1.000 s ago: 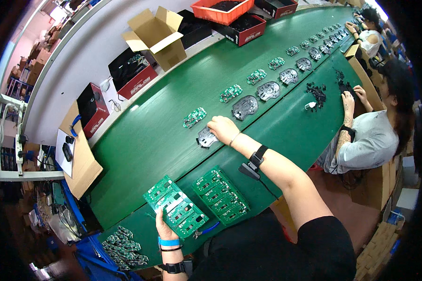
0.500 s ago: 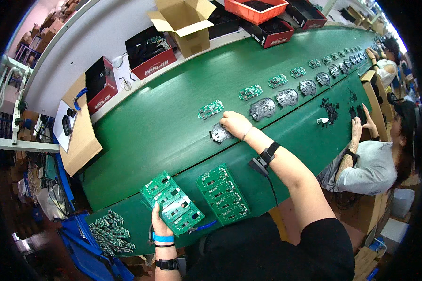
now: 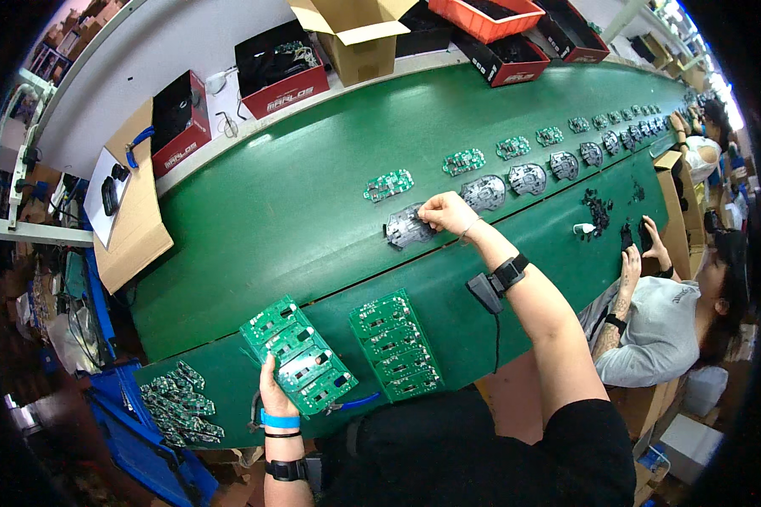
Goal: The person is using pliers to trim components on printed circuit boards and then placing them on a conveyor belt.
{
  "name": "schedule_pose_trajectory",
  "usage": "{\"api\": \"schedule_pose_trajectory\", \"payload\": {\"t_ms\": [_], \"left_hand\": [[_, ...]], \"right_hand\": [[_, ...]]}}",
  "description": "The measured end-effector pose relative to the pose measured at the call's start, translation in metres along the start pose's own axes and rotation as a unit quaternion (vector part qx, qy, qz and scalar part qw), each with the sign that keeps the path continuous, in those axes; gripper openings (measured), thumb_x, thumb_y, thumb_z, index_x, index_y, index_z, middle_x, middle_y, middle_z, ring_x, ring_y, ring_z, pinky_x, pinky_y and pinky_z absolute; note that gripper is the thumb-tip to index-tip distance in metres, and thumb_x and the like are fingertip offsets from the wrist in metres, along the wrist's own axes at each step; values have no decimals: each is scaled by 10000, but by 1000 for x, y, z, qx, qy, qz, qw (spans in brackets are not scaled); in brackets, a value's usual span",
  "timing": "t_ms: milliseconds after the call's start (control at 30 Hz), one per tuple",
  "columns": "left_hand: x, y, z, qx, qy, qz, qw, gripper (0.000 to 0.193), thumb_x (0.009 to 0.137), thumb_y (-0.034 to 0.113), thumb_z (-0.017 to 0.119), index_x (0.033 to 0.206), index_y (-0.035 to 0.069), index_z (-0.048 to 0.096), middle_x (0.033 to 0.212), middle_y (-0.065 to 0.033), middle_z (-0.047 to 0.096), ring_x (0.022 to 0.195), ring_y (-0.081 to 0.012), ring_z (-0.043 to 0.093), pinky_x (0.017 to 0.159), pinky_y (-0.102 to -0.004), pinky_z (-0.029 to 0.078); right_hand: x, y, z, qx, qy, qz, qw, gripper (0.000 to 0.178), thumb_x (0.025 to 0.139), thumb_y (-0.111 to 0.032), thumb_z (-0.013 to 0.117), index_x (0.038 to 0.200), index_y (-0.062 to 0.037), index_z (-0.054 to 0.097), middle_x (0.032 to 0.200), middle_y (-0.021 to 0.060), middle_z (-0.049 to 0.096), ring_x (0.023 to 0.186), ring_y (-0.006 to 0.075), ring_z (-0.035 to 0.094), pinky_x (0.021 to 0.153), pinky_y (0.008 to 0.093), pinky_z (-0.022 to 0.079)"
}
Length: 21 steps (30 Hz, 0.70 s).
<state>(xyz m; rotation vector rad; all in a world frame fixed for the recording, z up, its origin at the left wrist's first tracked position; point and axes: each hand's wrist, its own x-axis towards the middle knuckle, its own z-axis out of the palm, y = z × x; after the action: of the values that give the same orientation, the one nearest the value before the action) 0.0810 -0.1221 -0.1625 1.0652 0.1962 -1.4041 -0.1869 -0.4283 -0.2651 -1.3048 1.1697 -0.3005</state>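
My left hand [image 3: 274, 390] grips a green circuit board panel [image 3: 300, 362] by its lower left edge, tilted above the near bench edge. A second green panel [image 3: 396, 345] lies flat just right of it. Farther out, my right hand [image 3: 451, 213] has its fingers pinched together at the right edge of a grey mouse shell [image 3: 406, 226]; whatever is between the fingertips is hidden. Behind that shell lies a small green circuit board [image 3: 389, 185]. Beside my right hand sits another grey mouse shell [image 3: 484, 193]. A blue-handled tool [image 3: 359, 402] lies partly under the held panel.
Rows of boards and shells run toward the far right along the green bench [image 3: 262, 211]. Loose boards [image 3: 180, 406] are heaped at the near left. Red boxes [image 3: 281, 78] and an open carton [image 3: 359, 46] line the back. A co-worker [image 3: 651, 317] handles black parts at right.
My right hand has shifted right across the mouse shell, uncovering more of it. My left hand still holds the panel. The whole view has shifted slightly.
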Motion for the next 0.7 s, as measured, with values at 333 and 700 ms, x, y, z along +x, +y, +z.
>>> {"api": "schedule_pose_trajectory", "payload": {"t_ms": [333, 700], "left_hand": [[3, -1, -3, -8, 0, 13, 1000, 467, 856, 346, 493, 1203, 39, 438, 1126, -157, 542, 948, -331, 566, 807, -469, 475], [4, 0, -19, -41, 19, 15, 999, 437, 858, 312, 504, 1204, 53, 440, 1132, -149, 540, 956, -329, 563, 810, -479, 473]], "right_hand": [[15, 4, -3, -170, 9, -48, 984, 112, 764, -106, 591, 795, -7, 634, 710, 100, 615, 592, 166, 583, 531, 300, 476], [27, -23, 9, -566, -15, -216, 796, 101, 722, -51, 520, 745, -32, 616, 863, 171, 583, 821, 319, 597, 725, 382, 488]]}}
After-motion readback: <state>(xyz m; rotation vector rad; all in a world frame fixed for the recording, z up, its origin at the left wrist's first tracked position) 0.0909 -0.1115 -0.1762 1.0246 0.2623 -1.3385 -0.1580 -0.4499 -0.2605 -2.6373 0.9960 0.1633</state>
